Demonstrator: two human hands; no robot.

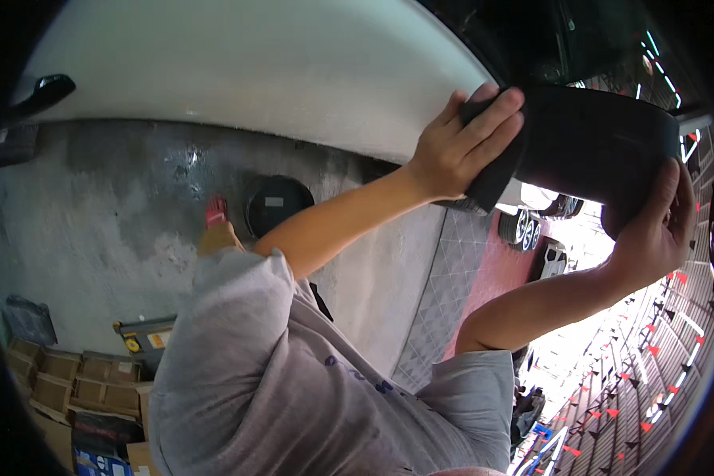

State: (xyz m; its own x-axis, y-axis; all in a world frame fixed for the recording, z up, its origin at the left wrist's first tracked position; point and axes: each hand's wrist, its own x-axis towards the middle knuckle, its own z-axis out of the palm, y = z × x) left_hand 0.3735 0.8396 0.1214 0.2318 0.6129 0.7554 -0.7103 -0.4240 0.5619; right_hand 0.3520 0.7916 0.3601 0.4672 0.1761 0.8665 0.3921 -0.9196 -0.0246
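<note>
Both my hands are on a black, curved plastic piece [579,135], which looks like a mirror housing, beside a pale car body panel [246,63]. My left hand [468,144] presses its fingers over a flat black part [492,174] at the piece's left side, with the fingertips at its upper edge. My right hand [649,226] grips the lower right end, its fingers curled behind it and partly hidden. Dark car glass [508,32] lies above the piece.
Below the car are concrete floor [119,222], a black round tub [278,205], cardboard boxes [95,373] and a toolbox [143,337]. A red-shod foot [216,210] stands on the floor. Wheels [518,228] and flag bunting [652,349] show at right.
</note>
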